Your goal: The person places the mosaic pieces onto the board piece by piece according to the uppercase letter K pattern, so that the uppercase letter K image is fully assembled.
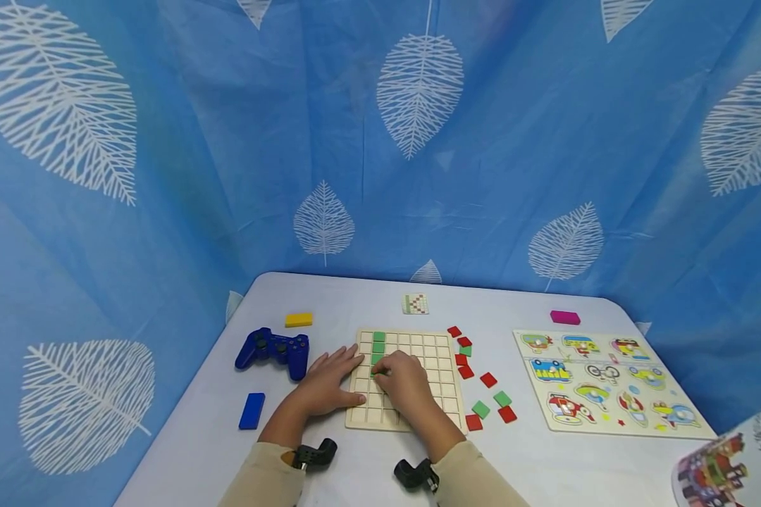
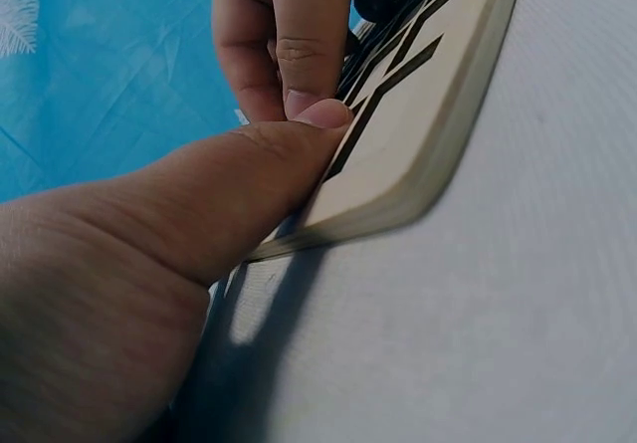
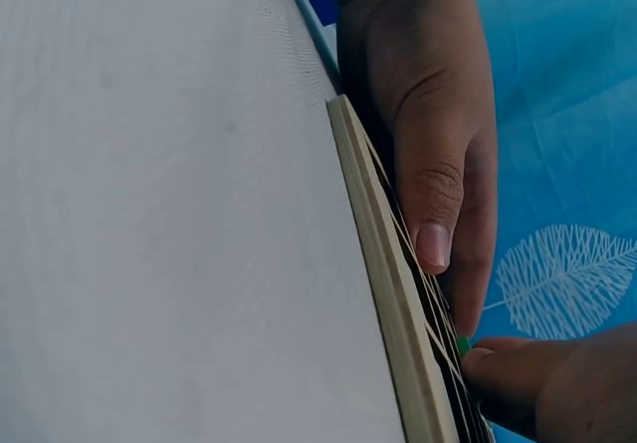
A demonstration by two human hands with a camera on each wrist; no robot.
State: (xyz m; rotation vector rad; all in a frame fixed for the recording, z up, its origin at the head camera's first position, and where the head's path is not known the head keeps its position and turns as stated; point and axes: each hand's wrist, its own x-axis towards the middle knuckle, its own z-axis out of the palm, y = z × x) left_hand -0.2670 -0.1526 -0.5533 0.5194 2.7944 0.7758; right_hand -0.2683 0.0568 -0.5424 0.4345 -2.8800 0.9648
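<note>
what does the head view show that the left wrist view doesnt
Only the head view shows the whole table: the blue game controller, yellow block, loose red and green tiles, the vehicle puzzle and green tiles in the board's second column. Only the left wrist view shows the left thumb pressed on the board's rounded corner. Both show the wooden grid board, the left hand and the right hand.

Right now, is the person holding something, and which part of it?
The right hand pinches a green tile at its edge against the wooden grid board. The left hand just presses the board's left edge.
</note>
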